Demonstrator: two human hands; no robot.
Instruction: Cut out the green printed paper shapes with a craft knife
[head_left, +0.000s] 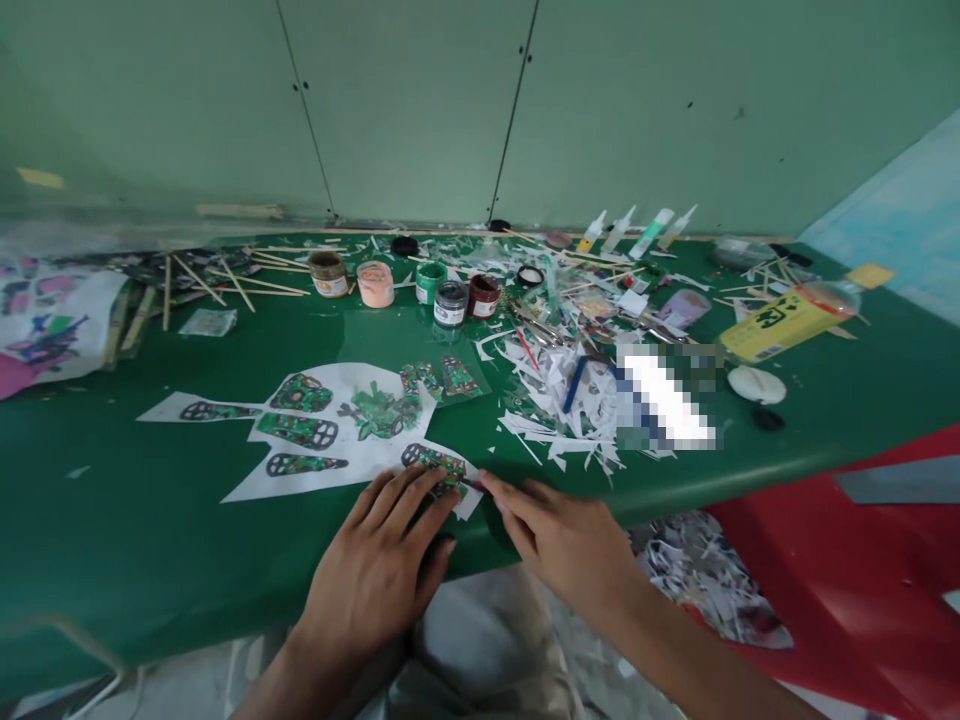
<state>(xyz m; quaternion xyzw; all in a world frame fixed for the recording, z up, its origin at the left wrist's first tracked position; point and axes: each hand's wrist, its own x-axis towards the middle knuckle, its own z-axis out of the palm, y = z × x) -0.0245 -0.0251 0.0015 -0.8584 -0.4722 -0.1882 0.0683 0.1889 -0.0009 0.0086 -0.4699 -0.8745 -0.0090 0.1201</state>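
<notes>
A white paper sheet [251, 478] printed with green camouflage pieces and a green vehicle-like picture lies on the green tabletop. My left hand [379, 545] rests open on its near right corner, fingers spread over a camouflage cutout [435, 460] with a dark wheel-like end. Close to those fingertips, my right hand [566, 545] is closed, its index finger stretched forward. It pinches a thin dark tool [474, 484] against the paper corner; most of the tool is hidden, so its kind is unclear. Behind the sheet are more camouflage cutouts [457, 376].
Paint jars [450, 303] stand behind the sheet. Paper scraps [551, 400] pile up on the right, with a blue-handled tool [575, 385] among them. Farther right lie a yellow-labelled bottle [787, 322] and a white oval object [756, 384]. Wooden sticks [238, 284] lie at the back left.
</notes>
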